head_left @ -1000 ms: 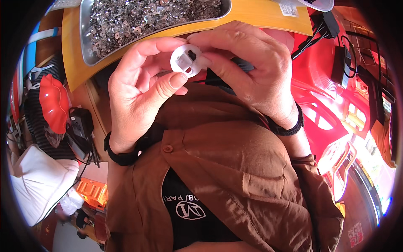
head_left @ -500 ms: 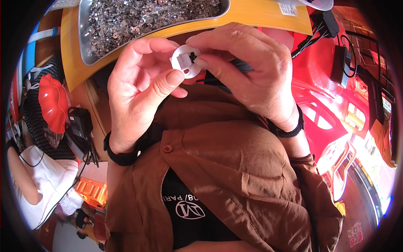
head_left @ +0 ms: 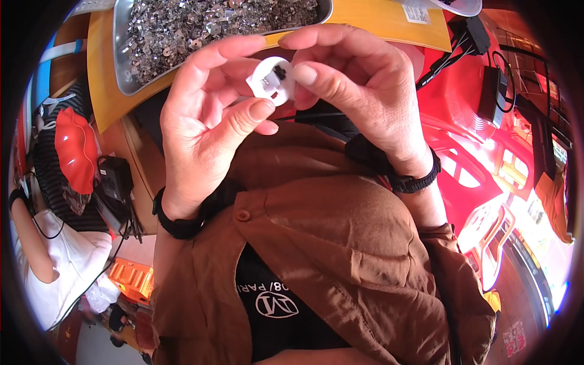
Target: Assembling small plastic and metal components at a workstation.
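The white plastic cap (head_left: 272,81) has tilted slightly since a second ago, held chest-high between both hands near the counter (head_left: 371,18). Left hand (head_left: 207,128) fingers and right hand (head_left: 359,91) fingers pinch its rim; a steady, light grip seems best.

A white rectangular label (head_left: 415,10) with dark print is lying on the yellow bench top (head_left: 371,18), near its far right edge, beside the metal tray (head_left: 125,73).

Yellow tabletop (head_left: 377,18), metal tray (head_left: 121,73) of clips (head_left: 194,24)
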